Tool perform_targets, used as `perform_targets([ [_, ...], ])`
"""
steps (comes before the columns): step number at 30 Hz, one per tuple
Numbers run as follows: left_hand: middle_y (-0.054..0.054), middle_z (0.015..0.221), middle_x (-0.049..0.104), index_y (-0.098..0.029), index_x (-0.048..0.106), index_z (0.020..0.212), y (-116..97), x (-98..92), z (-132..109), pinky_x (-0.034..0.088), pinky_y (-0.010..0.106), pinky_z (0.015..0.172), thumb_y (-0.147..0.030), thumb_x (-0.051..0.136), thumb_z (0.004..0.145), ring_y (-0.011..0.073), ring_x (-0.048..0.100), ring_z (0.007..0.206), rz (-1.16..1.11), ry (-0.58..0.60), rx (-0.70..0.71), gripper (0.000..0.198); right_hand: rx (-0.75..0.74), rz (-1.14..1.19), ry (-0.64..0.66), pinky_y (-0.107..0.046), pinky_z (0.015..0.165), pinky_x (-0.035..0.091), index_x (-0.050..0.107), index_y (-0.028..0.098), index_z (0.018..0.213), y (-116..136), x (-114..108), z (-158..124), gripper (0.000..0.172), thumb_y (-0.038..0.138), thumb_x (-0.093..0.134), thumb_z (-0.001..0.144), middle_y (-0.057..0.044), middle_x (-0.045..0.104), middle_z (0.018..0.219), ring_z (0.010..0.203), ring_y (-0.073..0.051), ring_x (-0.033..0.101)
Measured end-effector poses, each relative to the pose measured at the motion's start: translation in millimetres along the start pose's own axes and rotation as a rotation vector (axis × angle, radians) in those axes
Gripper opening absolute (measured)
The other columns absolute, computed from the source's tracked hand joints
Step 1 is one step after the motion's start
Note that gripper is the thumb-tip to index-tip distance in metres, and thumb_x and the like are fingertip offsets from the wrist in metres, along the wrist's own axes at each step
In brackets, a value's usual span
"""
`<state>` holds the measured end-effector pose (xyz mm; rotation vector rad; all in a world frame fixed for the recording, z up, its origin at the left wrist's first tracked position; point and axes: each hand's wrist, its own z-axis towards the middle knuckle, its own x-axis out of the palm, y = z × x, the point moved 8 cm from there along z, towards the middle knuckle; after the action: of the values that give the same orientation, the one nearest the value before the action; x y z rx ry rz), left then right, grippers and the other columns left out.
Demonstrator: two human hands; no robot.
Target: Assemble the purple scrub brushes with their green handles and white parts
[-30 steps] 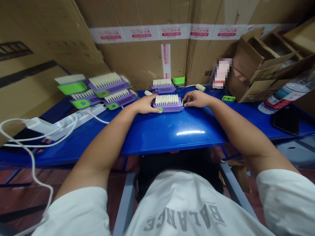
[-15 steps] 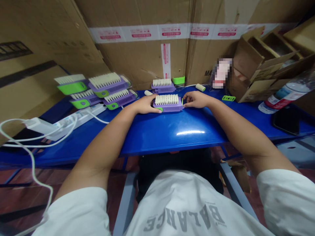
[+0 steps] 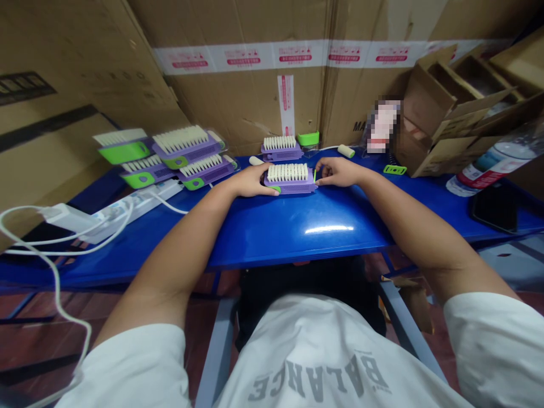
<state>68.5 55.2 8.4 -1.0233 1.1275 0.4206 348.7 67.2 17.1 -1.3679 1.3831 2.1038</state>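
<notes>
A purple brush with pale bristles facing up lies on the blue table. My left hand is closed around its left end, the thumb along the near side by a green patch. At the right end, my right hand has its fingers curled in a pinch; whatever they hold is hidden. A thin green strip shows between the brush and those fingers. Just behind stands a similar purple brush, with a green cap-like piece to its right. A pale rounded piece lies behind my left hand.
Several purple and green brushes are stacked at the left, above a white power strip with cables. Rightward are a small cream cylinder, a green bracket, open cartons, a bottle and a phone. Cardboard walls the back.
</notes>
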Motion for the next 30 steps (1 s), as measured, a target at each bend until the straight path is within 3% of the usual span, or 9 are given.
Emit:
perform_targets([
  [5,0.013,0.162,0.076,-0.023,0.066,0.16,-0.1,0.6,0.0,0.057,0.049,0.125,-0.057,0.097,0.079,0.0393,0.075,0.146,-0.024,-0.006,0.006,0.093,-0.004,0.072,-0.009,-0.034,0.077,0.055,0.077,0.021,0.11,-5.0,1.5,2.9,0.045,0.043,0.101,0.079,-0.002,0.08,0.084,0.075,-0.022,0.072],
  [16,0.014,0.163,0.076,-0.022,0.067,0.161,-7.0,-2.3,-2.0,0.057,0.05,0.127,-0.056,0.095,0.084,0.0414,0.074,0.149,0.083,0.016,-0.013,0.089,-0.025,0.099,-0.034,-0.037,0.085,0.064,0.078,0.021,0.098,-0.5,1.9,3.8,0.023,0.022,0.094,0.081,-0.005,0.084,0.09,0.08,-0.021,0.075],
  [25,0.014,0.169,0.073,-0.023,0.064,0.166,-12.1,-2.9,-2.8,0.057,0.047,0.128,-0.055,0.093,0.087,0.0396,0.073,0.15,0.094,0.038,0.01,0.089,-0.093,0.026,-0.068,-0.045,0.098,0.067,0.085,0.021,0.101,4.8,-2.4,1.9,0.024,0.03,0.094,0.081,-0.009,0.089,0.1,0.094,-0.027,0.081],
  [30,0.013,0.168,0.073,-0.024,0.066,0.164,-10.3,-2.8,-1.9,0.056,0.049,0.128,-0.056,0.093,0.086,0.0407,0.073,0.151,0.084,0.037,0.016,0.089,-0.053,0.071,-0.064,-0.048,0.105,0.068,0.088,0.021,0.102,4.9,-0.9,3.5,0.026,0.024,0.097,0.078,-0.008,0.09,0.101,0.098,-0.029,0.085],
])
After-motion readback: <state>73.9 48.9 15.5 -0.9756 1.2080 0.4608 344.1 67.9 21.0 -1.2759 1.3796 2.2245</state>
